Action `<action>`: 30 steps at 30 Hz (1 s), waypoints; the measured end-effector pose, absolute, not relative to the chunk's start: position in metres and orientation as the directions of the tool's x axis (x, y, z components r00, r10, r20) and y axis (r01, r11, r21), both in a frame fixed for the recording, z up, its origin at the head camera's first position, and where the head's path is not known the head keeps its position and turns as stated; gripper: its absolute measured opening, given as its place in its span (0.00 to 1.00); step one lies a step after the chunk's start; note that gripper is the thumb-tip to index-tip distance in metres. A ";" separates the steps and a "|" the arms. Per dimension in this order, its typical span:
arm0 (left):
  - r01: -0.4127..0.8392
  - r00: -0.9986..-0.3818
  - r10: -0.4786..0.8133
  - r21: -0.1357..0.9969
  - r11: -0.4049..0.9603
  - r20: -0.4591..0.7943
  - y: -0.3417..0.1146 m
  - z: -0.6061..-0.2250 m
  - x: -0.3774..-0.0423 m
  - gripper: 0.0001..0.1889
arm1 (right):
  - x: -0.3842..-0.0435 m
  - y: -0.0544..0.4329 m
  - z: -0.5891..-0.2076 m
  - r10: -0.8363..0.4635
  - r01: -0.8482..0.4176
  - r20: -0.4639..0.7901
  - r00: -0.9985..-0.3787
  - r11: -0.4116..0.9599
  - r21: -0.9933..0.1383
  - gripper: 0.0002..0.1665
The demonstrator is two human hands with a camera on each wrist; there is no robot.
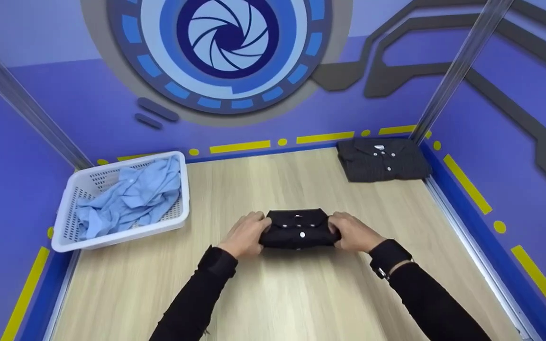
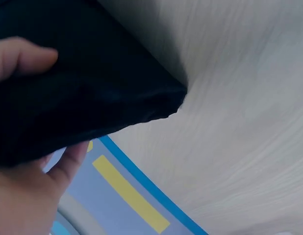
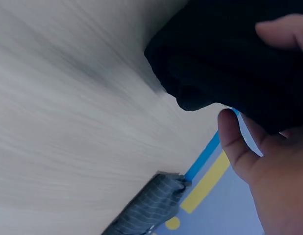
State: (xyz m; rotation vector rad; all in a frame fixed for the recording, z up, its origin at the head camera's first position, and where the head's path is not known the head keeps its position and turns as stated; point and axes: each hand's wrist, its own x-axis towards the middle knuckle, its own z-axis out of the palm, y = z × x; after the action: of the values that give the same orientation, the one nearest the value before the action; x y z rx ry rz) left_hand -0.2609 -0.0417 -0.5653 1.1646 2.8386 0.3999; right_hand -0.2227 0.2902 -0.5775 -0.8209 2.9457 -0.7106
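Note:
A folded black shirt, its collar and several white buttons facing up, is between my two hands in the middle of the table. My left hand grips its left end. In the left wrist view the thumb lies across the black cloth and the fingers reach under its edge. The right end is gripped by my right hand. Thumb and fingers stand on opposite faces of the folded bundle in the right wrist view. Whether the shirt touches the table I cannot tell.
A white basket with a crumpled light-blue garment inside stands at the left. Another folded dark shirt, finely striped, lies in the back right corner. Blue-purple panels wall the wooden table at the back and sides.

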 end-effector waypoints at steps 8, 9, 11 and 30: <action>0.702 -0.669 0.738 0.252 0.666 -0.087 -0.049 -0.585 -0.238 0.23 | -0.200 0.282 -0.589 -0.556 -0.497 -0.060 -0.829 0.781 -0.378 0.25; 0.703 -0.663 0.742 0.257 0.663 -0.100 -0.049 -0.587 -0.235 0.23 | -0.197 0.280 -0.591 -0.556 -0.490 -0.087 -0.827 0.788 -0.372 0.25; 0.702 -0.654 0.746 0.269 0.660 -0.124 -0.050 -0.592 -0.230 0.23 | -0.192 0.279 -0.595 -0.563 -0.493 -0.120 -0.818 0.793 -0.357 0.26; 0.635 -0.682 0.688 0.267 0.725 -0.248 -0.044 -0.617 -0.205 0.25 | -0.174 0.276 -0.619 -0.593 -0.476 -0.209 -0.778 0.772 -0.421 0.28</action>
State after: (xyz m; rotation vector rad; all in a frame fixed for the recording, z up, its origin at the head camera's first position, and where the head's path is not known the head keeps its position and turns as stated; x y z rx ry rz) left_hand -0.2050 -0.0437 -0.6167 1.0299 2.6000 0.2271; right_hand -0.1742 0.2762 -0.6188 -0.8211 2.6360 -0.4988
